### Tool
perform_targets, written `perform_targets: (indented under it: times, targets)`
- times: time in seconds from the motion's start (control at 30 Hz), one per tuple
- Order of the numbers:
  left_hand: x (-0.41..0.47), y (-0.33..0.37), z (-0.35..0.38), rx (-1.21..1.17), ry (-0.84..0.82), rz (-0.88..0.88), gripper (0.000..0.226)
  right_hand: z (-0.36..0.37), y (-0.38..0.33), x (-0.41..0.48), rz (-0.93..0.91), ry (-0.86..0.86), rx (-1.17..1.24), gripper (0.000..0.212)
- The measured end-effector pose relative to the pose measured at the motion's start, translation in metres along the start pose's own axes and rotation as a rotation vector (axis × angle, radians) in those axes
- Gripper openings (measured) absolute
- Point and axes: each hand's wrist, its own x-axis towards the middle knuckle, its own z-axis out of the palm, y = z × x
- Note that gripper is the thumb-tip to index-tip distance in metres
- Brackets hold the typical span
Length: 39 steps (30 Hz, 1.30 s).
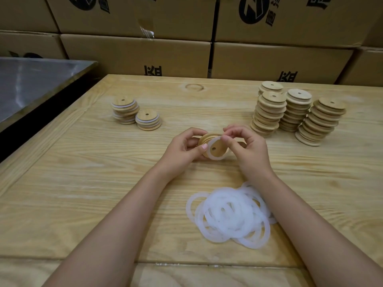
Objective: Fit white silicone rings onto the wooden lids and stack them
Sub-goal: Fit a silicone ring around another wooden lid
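Observation:
My left hand (183, 147) grips a round wooden lid (215, 151) tilted on its edge above the table's middle. A white silicone ring (210, 145) lies partly around the lid's inner step. My right hand (244, 145) pinches that ring at the lid's upper edge. A loose pile of white rings (230, 214) lies on the table near me, under my right forearm. Two short stacks of lids with rings on them (135, 112) stand at the left. Several taller stacks of bare wooden lids (298, 112) stand at the right.
The work surface is a light wooden table (83, 183). A grey metal-topped table (31, 83) adjoins it at the far left. A wall of cardboard boxes (186, 48) rises behind the table's far edge.

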Motion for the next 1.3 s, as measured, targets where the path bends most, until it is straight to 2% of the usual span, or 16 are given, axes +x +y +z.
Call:
perform_targets:
  times: [0.1, 0.23, 0.37, 0.53, 0.73, 1.1, 1.3]
  targets:
    - [-0.001, 0.001, 0.003, -0.034, -0.016, -0.006, 0.021, 0.003, 0.0, -0.001, 0.046, 0.0, 0.085, 0.02]
    - [-0.003, 0.002, 0.01, 0.003, -0.017, 0.014, 0.021, 0.005, 0.0, -0.003, 0.067, 0.027, 0.086, 0.015]
    - [-0.004, 0.004, 0.013, -0.098, -0.033, -0.004, 0.028, 0.006, 0.0, -0.003, 0.059, 0.055, 0.089, 0.016]
    - [0.0, -0.001, 0.012, 0.106, 0.018, 0.029, 0.014, 0.008, 0.001, -0.003, 0.056, 0.002, 0.034, 0.019]
    - [0.002, -0.002, 0.007, 0.203, 0.027, 0.065, 0.016, -0.002, 0.004, 0.0, 0.035, -0.051, -0.001, 0.02]
    - [0.002, -0.002, 0.006, 0.237, 0.02, 0.079, 0.017, -0.002, 0.008, -0.002, -0.06, -0.016, -0.146, 0.022]
    - [0.0, -0.001, 0.006, 0.225, 0.04, 0.075, 0.021, -0.003, 0.008, -0.002, -0.114, -0.051, -0.18, 0.02]
